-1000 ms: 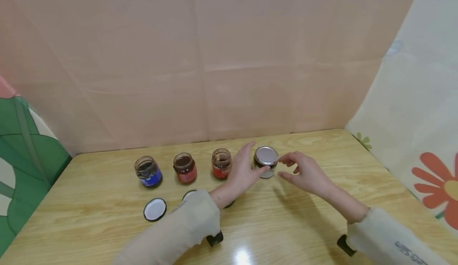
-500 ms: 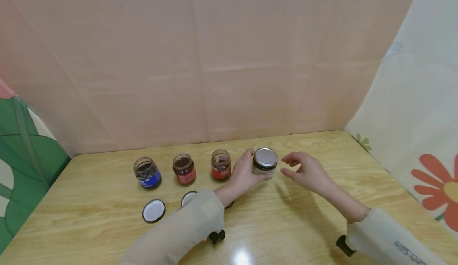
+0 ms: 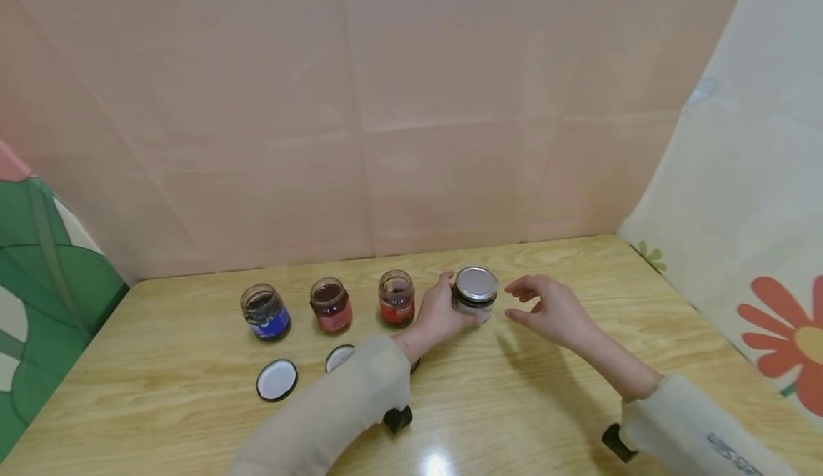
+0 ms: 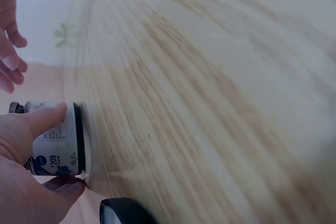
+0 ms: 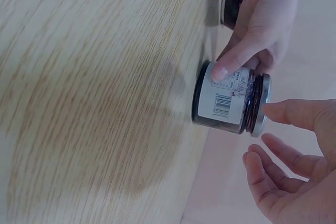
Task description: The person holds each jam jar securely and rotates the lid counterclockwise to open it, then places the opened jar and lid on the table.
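A glass jar [image 3: 474, 306] with a silver lid [image 3: 476, 283] and a pale label stands at the right end of a row of jars. My left hand [image 3: 439, 316] grips its left side, thumb across the label [image 5: 221, 103] with its barcode. The other left fingers are partly hidden behind the glass. To the right of the jar, my right hand [image 3: 551, 311] is held at lid height with loosely bent fingers and nothing between them; the head view shows a gap to the lid.
Three lidless jars stand left of it: a red-label jar [image 3: 396, 310], a pink-label jar [image 3: 336, 316] and a blue-label jar [image 3: 273, 324]. In front lie a round lid [image 3: 277, 379], a second lid [image 3: 337, 356] and a third, mostly behind the left arm.
My left hand, earlier held with spread fingers against the jar, has closed around it. The jar has shifted slightly left and nearer. My right hand has drawn slightly away from the lid.
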Demonstrator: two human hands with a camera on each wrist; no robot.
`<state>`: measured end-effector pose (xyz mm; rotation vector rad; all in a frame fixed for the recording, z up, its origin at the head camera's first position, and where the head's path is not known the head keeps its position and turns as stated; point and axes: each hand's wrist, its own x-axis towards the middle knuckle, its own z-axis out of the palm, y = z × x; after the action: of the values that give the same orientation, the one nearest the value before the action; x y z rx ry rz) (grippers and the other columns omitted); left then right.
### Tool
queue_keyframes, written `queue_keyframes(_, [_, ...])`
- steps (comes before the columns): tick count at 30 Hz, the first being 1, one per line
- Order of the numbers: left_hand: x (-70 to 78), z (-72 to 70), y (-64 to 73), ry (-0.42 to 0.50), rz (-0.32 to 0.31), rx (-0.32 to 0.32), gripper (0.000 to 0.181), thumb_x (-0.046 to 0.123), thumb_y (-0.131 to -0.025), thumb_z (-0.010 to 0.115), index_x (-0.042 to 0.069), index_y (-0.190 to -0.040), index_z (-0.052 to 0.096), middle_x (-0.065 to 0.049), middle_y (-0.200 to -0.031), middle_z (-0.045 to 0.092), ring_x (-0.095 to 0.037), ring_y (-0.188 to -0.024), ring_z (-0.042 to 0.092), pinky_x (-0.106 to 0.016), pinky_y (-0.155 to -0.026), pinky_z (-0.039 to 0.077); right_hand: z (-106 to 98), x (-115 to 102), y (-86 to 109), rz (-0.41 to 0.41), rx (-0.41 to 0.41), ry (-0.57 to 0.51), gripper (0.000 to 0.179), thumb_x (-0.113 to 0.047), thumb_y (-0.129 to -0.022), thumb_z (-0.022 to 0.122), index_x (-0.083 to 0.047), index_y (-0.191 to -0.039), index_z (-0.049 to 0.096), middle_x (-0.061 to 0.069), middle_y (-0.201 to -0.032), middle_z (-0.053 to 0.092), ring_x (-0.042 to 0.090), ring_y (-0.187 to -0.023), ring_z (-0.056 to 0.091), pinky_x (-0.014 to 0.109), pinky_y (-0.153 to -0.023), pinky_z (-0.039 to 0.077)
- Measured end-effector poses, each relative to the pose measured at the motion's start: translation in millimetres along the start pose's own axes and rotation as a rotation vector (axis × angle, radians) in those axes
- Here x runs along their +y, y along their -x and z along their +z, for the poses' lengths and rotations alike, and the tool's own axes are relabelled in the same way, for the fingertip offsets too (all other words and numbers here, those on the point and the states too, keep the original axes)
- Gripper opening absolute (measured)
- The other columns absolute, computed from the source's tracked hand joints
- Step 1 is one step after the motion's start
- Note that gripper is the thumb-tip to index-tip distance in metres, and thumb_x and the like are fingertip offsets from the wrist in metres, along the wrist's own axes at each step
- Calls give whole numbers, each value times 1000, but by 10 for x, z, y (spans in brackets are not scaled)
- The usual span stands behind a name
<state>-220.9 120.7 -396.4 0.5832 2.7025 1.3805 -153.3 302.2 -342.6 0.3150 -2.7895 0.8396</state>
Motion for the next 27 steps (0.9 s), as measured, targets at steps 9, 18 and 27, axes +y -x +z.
queue_keyframes(9, [-1,111,-35,-18,12,10,89,13,-61,91,-2,-134,43,-19,-124,61,-33,-118,56,-40,-102,44,4,-10,10,-4,-16,-12,28,-9,-80,74,3,-103,66,19,-100,68,29,-89,63,34,-66,53])
queue_keyframes(18, [-12,104,4,-52,-12,112,71,16,-54,94,5,-113,57,-10,-108,67,-27,-104,63,-36,-94,49,-3,-52,40,-15,-15,-16,27,-8,-78,76,1,-102,67,16,-98,68,28,-88,63,29,-65,52])
queue_keyframes(27, [3,32,11,-23,20,140,66,12,-53,93,7,-106,55,-9,-102,67,-24,-98,63,-33,-90,50,-41,-77,37,-1,-6,-15,28,-10,-79,76,0,-103,67,15,-100,69,29,-90,64,28,-65,52])
